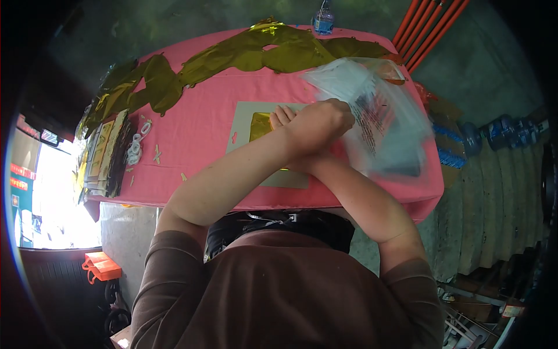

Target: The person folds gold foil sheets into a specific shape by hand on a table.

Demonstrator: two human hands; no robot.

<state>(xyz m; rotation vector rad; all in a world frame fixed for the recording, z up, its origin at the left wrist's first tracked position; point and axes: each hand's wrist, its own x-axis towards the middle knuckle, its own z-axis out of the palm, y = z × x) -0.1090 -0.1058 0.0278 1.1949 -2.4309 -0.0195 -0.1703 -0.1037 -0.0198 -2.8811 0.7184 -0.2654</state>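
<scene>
My forearms cross over the table, the left above the right. Closed in a fist, my left hand [325, 121] is at the near edge of a pile of clear plastic bags [381, 125] with dark printing. It appears to grip a bag edge, though its fingertips are hidden. The bags are smeared by motion. Under the left wrist, my right hand [281, 116] lies with fingers stretched out on a grey card [241, 125]. A gold rectangle [261, 125] shows in the card's middle, partly covered by the hand and forearms.
A crumpled gold foil strip [232, 55] runs along the far side of the pink-covered table [203, 116]. At left are stacked packets [103, 154] and a white coil [135, 150]. A water bottle [324, 20] stands at the back; orange poles [430, 29] are beyond the far right.
</scene>
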